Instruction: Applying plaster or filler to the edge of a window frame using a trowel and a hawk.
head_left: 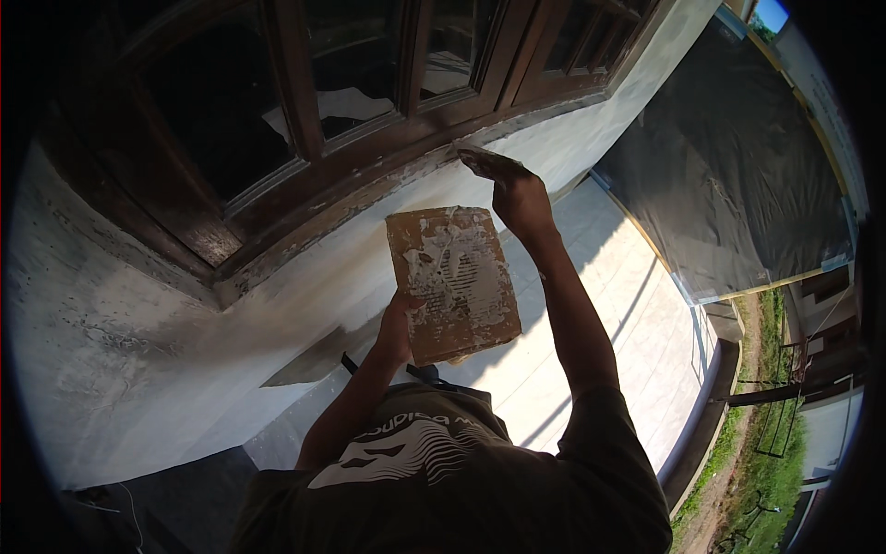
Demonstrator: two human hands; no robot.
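Note:
My left hand (397,325) grips the lower left edge of a brown cardboard piece (426,338), with the thumb over its face. Whitish putty (452,268) is smeared across the middle of that face. Raised beyond the cardboard, my right hand (522,201) is closed around a putty knife (487,162), dark and coated with residue. Its tip is at the seam under the brown wooden window frame (360,159), where the wood meets the pale wall (305,286). Whether the tip touches the seam I cannot tell. Most of the knife's handle is hidden in my fingers.
Dark window panes (351,65) rise above the sill, at the far left and middle. A sunlit tiled floor (591,305) stretches to the right. Beyond it hangs a black sheet (729,157) on a frame, with grass (766,462) outside a low ledge (706,415).

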